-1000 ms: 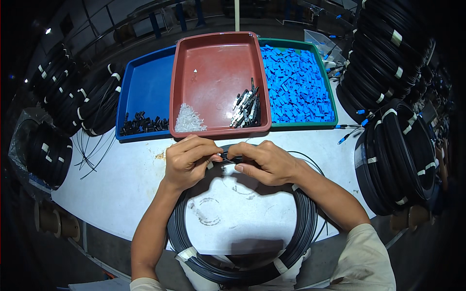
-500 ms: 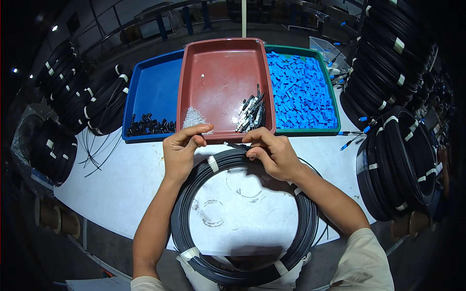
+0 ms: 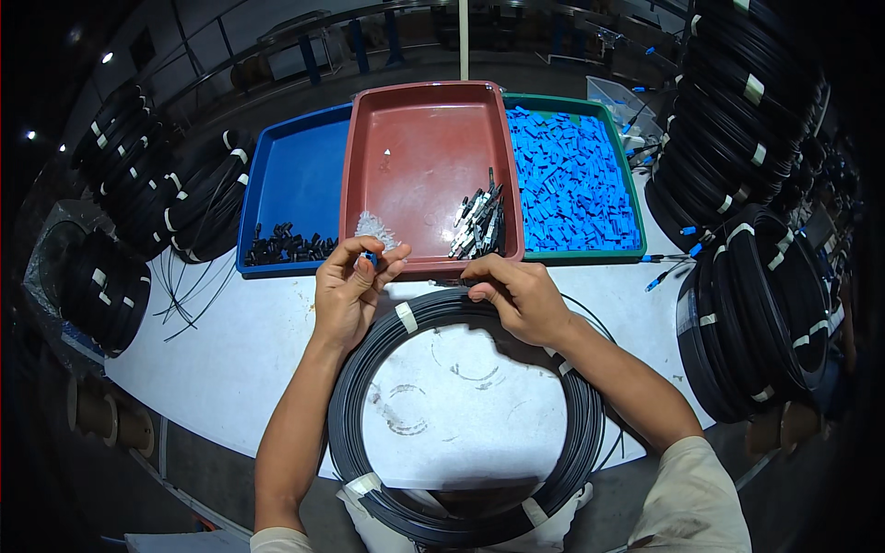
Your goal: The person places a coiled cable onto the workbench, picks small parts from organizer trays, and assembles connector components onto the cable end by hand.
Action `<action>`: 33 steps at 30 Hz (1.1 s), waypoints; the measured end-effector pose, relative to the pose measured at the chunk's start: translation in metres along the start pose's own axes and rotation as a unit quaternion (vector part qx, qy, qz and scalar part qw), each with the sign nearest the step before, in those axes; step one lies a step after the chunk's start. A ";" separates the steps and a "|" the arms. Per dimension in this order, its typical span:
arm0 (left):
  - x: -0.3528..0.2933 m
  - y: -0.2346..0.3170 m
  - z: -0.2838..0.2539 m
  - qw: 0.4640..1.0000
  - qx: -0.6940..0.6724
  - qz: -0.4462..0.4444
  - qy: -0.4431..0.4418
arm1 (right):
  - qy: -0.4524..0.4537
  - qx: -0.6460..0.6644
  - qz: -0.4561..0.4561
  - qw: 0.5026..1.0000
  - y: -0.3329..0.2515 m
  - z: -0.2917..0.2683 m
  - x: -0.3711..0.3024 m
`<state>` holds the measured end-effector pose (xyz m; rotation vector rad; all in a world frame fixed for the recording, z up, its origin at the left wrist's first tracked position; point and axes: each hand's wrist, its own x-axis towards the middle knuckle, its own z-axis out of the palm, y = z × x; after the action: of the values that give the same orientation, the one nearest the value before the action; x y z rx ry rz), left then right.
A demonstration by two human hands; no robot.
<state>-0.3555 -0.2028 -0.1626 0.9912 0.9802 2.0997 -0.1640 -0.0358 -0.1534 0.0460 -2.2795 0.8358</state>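
My left hand point(image 3: 348, 284) is raised in front of the red tray point(image 3: 433, 267), its thumb and forefinger pinched on a small blue connector piece point(image 3: 370, 257). The other fingers of that hand stand slightly apart. To its right, my right hand point(image 3: 519, 297) pinches the dark end of a black cable point(image 3: 449, 283) just above the coil's far rim. Part of that end is hidden by the fingers. Below both hands lies a large black cable coil point(image 3: 346, 405), bound with white tape, its near side overhanging the table edge.
White sleeves point(image 3: 367, 224) and metal-and-black connector parts point(image 3: 479, 217) lie in the red tray. Left of it, a blue tray point(image 3: 300, 175) holds black pieces; right, a green tray point(image 3: 636, 221) holds blue housings. Taped cable coils point(image 3: 751, 313) flank the white table point(image 3: 221, 369).
My left hand has turned, and a blue piece now shows between its thumb and forefinger. My right hand stays nearly in place on the cable end.
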 end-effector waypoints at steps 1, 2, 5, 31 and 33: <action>0.000 0.001 0.000 1.000 -0.006 -0.001 -0.007 | -0.009 -0.001 -0.005 1.000 0.001 0.000 0.000; 0.000 0.000 -0.003 1.000 -0.006 -0.002 -0.008 | -0.018 -0.002 -0.009 1.000 0.001 0.001 0.000; 0.001 -0.004 -0.011 0.998 0.062 0.007 0.009 | -0.042 -0.006 -0.019 0.999 0.000 -0.001 0.000; -0.008 0.004 0.007 0.967 0.232 0.022 -0.102 | 0.037 -0.050 -0.049 0.997 -0.008 -0.005 0.002; -0.009 0.005 0.008 0.967 0.235 0.015 -0.100 | 0.037 -0.051 -0.051 0.997 -0.007 -0.005 0.002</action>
<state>-0.3446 -0.2095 -0.1586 1.4258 1.3973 1.7775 -0.1606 -0.0381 -0.1452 0.0830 -2.2275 0.6564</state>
